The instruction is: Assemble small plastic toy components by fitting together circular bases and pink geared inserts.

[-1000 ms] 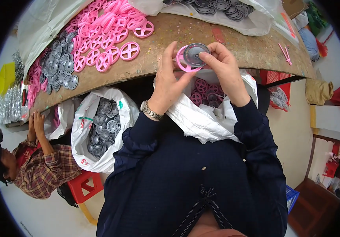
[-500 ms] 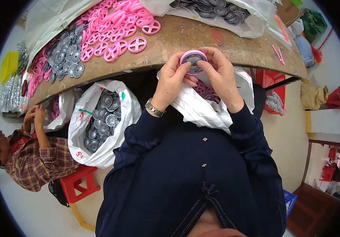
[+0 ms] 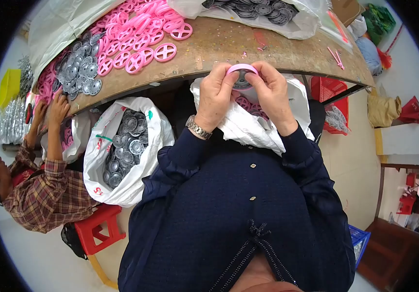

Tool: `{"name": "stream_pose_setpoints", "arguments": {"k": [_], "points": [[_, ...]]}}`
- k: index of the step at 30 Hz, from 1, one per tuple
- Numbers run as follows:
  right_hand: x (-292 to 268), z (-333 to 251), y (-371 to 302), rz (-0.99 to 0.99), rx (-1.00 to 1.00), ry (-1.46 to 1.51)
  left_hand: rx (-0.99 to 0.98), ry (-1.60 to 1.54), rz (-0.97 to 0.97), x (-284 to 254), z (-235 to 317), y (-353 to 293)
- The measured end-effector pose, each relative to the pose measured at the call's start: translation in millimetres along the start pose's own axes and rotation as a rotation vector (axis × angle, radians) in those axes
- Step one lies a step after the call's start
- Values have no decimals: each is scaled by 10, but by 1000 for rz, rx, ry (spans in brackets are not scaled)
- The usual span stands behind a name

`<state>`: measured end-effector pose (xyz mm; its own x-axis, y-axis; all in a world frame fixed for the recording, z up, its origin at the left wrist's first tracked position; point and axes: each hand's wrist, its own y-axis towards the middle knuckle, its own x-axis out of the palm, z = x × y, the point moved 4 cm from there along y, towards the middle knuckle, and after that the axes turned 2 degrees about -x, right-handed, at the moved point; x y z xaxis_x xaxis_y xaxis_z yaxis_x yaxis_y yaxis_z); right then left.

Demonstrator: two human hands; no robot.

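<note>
Between my two hands is a toy wheel, a pink ring with a grey hubcap-like disc in it. My left hand grips its left side, thumb on the disc's face. Gripping the right side is my right hand, its thumb also pressed on the face. Most of the other fingers are hidden behind the wheel. Directly below my hands, an open white sack holds pink wheel parts. On the table lie a heap of pink spoked rings and a pile of grey discs.
A white bag of grey discs stands left of me. Farther left, a co-worker in a checked shirt sits near a red stool. More grey discs lie on white sheeting at the back. A red basket stands at right.
The wheel has tilted, showing more of its pink rim and less of its face. My hands stay on it. The co-worker's hands have moved up to the parts at the table edge.
</note>
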<state>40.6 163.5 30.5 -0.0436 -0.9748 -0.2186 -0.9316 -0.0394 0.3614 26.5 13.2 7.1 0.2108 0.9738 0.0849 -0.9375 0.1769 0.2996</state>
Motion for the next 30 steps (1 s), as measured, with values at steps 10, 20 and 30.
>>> {"name": "stream_pose_setpoints", "arguments": {"k": [10, 20, 30], "points": [[-39, 290, 53, -67, 127, 86, -235, 37, -150, -47, -43, 188], [2, 343, 63, -98, 151, 234, -248, -76, -64, -24, -156, 178], [-72, 365, 103, -46, 103, 155, 80, 487, -16, 40, -7, 248]]}}
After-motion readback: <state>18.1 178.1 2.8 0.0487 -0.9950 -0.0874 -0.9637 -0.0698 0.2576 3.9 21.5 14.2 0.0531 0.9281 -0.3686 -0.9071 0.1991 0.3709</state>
